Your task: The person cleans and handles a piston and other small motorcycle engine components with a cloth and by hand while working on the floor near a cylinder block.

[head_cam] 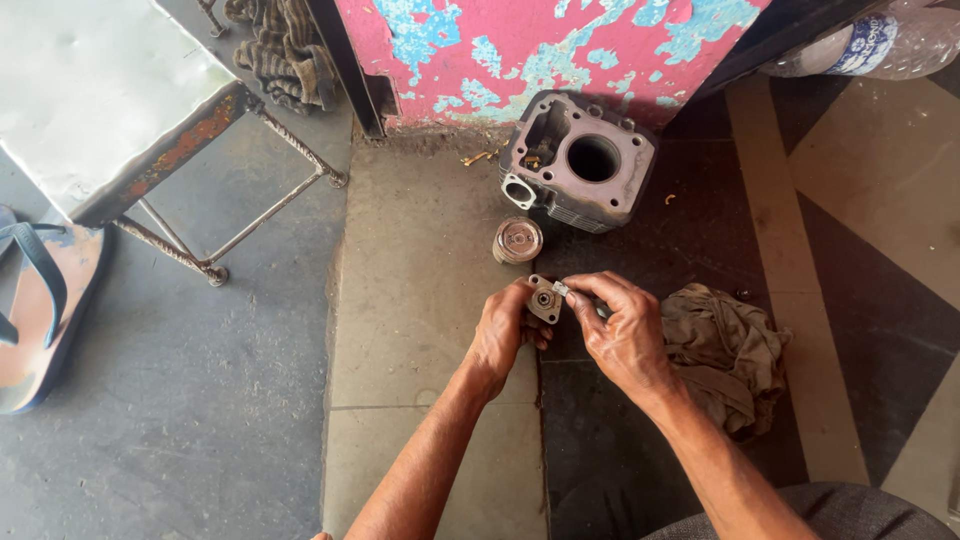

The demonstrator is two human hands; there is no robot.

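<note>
Head view: the left hand [503, 330] is gripping a small metal engine part [544, 300], w/ a round hole in its face, holding it just above the floor, in front of the person. The right hand [620, 325] is pinching a tiny light-coloured piece [561, 289] btw. thumb and forefinger, and is pressing it against the top corner of that part. So both hands are closed on something; neither one is free.

I am judging the step as fitting or picking at this tiny piece on the part. The next move is probably asking for a steady hold from the left hand and fine fingertip work from the right, since the piece is so small.

Near the hands, a piston [518, 240] is standing on the floor, and behind it an engine cylinder block [580, 160] is lying beside the peeling pink wall [520, 50]. A dirty rag [725, 350] is lying just right of the right hand. A metal stool [110, 90] and a sandal [40, 300] are well apart, on the left.

Hard to tell: what exactly the tiny piece is, and the underside of the part, b/c the fingers are covering it. A plastic bottle [880, 45] is cut off at the top right edge.
</note>
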